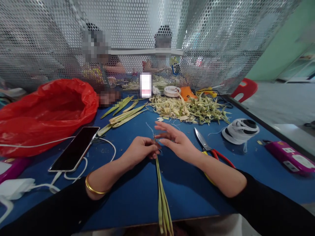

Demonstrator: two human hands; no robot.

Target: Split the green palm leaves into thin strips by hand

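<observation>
Now the left hand [142, 149] pinches stalks [162, 196] trailing toward six o'clock. Right hand [177, 143], at three o'clock: half-open, hold unclear.

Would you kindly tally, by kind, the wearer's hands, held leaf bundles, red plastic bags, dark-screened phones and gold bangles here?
Hands: 2 (left hand, right hand)
Held leaf bundle: 1
Red plastic bag: 1
Dark-screened phone: 1
Gold bangle: 1
Total: 6
</observation>
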